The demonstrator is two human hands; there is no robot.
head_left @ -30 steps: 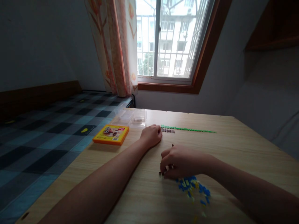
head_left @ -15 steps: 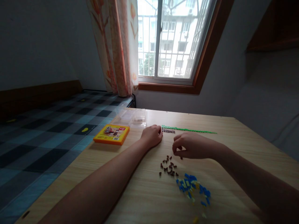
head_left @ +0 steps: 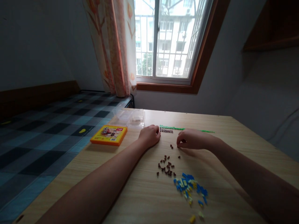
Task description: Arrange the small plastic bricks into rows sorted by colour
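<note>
My left hand [head_left: 149,136] rests on the table with curled fingers, at the left end of a short row of dark brown toy bricks [head_left: 166,131] and a longer row of green bricks [head_left: 166,127]. Whatever its fingers may hold is hidden. My right hand [head_left: 191,139] is closed, thumb and fingertips pinched low over the wood, covering part of the green row. I cannot see what is in that pinch. Just left of those fingertips lie a couple of small brown bricks [head_left: 171,146]. A loose pile of brown bricks [head_left: 167,168] spreads nearer to me.
Blue and yellow bricks [head_left: 190,185] lie heaped at the near side of the table [head_left: 137,199]. Left of my left hand are a yellow-orange box [head_left: 108,135] and a clear plastic container [head_left: 130,117]. A bed with a checked cover [head_left: 58,124] adjoins the table's left.
My right hand has shifted slightly right and away from me, uncovering a couple of brown bricks beside its fingertips. My left hand stays in place. The whole view has moved a little.
</note>
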